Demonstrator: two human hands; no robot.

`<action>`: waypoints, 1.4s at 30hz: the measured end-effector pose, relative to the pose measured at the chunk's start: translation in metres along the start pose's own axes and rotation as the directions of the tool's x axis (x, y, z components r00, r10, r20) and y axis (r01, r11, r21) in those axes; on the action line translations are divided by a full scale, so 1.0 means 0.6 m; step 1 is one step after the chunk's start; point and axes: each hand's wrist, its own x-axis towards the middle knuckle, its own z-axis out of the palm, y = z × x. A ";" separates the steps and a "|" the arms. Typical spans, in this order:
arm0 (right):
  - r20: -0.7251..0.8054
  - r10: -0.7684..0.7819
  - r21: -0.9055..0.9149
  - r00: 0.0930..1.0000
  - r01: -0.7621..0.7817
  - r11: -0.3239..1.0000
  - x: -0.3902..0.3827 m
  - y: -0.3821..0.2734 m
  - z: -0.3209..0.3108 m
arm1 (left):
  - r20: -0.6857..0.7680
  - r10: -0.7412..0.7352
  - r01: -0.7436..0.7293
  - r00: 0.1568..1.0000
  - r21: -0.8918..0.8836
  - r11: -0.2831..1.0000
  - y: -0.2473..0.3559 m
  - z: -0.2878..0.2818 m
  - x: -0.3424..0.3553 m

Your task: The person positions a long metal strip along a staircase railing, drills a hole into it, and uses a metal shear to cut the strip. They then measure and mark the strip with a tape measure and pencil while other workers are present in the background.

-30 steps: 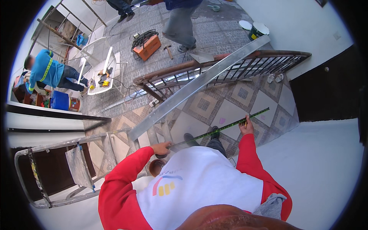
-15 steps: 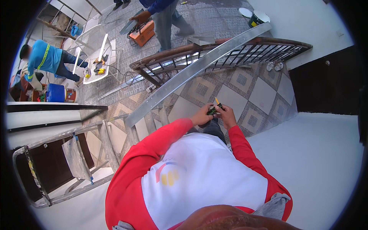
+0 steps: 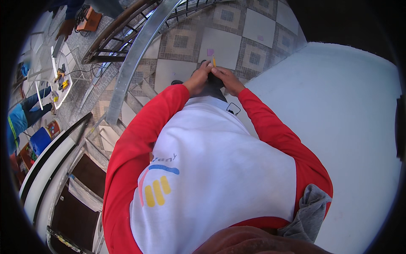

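Observation:
Both of my hands meet in front of my waist, over the tiled floor. A slim yellow pencil point(image 3: 214, 62) points up from between the fingertips, against my right hand point(image 3: 229, 80), whose fingers are closed on it. My left hand point(image 3: 199, 79) is closed right beside it, fingertips nearly touching the right ones. Whatever the left fingers hold is hidden from above. Dark trousers point(image 3: 211, 89) show just under the hands.
A long metal channel point(image 3: 127, 72) leans across the brown railing point(image 3: 105, 37) on my left. Near it stands a paint-stained ladder point(image 3: 77, 189). A white wall point(image 3: 330, 114) rises on the right. Beyond the railing are an orange machine point(image 3: 89, 21), a white chair point(image 3: 63, 91) with tools, and people.
My view has turned, so the railing, channel and people shift left. My hands stay together; the dark green piece seen between them before is now hidden.

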 end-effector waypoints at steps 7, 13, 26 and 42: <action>-0.050 0.229 -0.253 0.972 -0.234 0.939 -0.053 0.111 -0.077 | 0.360 0.170 -0.398 0.917 0.837 0.376 -0.033 -0.013 -0.012; -0.046 0.242 -0.150 0.969 -0.246 0.958 -0.066 0.147 -0.044 | 0.477 -0.028 -0.468 0.878 0.871 0.153 -0.024 -0.013 -0.013; -0.118 -0.089 -0.167 0.989 0.069 0.984 -0.062 0.114 0.006 | 0.496 0.317 -0.459 0.809 0.868 -0.188 -0.014 -0.012 -0.043; -0.143 0.039 -0.369 0.989 -0.090 0.925 -0.026 0.087 -0.041 | 0.537 0.306 -0.468 0.786 0.841 -0.271 0.016 0.007 -0.015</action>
